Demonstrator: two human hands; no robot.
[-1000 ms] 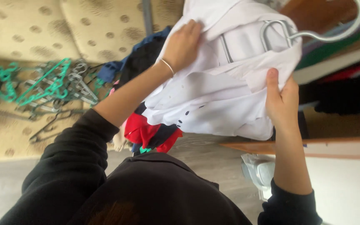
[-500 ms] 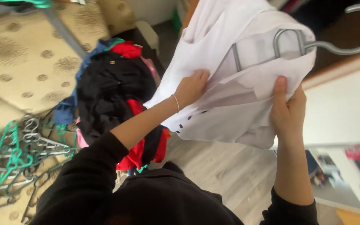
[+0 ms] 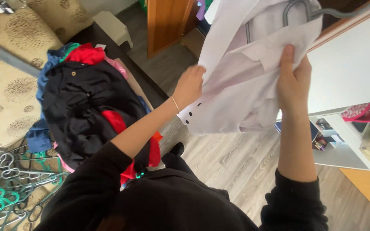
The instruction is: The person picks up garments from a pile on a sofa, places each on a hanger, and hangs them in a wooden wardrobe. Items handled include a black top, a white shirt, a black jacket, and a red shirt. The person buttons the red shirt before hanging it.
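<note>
High over a grey wood floor, seen from a head camera looking down, a white shirt hangs on a grey metal hanger and serves as the landmark. Right hand grips the shirt's right side just below the hanger, thumb pressed flat on the front of the cloth and the other fingers wrapped behind it, pinching a fold. Left hand touches the shirt's left edge; it is blurred, its fingers seem curled against the fabric, and whether they pinch it cannot be told. A thin bracelet circles the left wrist. Both arms wear black sleeves pushed up the forearm. A row of small dark buttons shows along the shirt's lower left hem.

Left of the shirt, a heap of clothes, mostly black with red and blue pieces, lies on the edge of a beige patterned sofa. Further left and below that heap, a tangle of green and grey hangers rests on the sofa. Above the shirt's left side stands a wooden door edge. Right of the shirt a white panel rises, and below it a white shelf holds small boxes and a pink item
</note>
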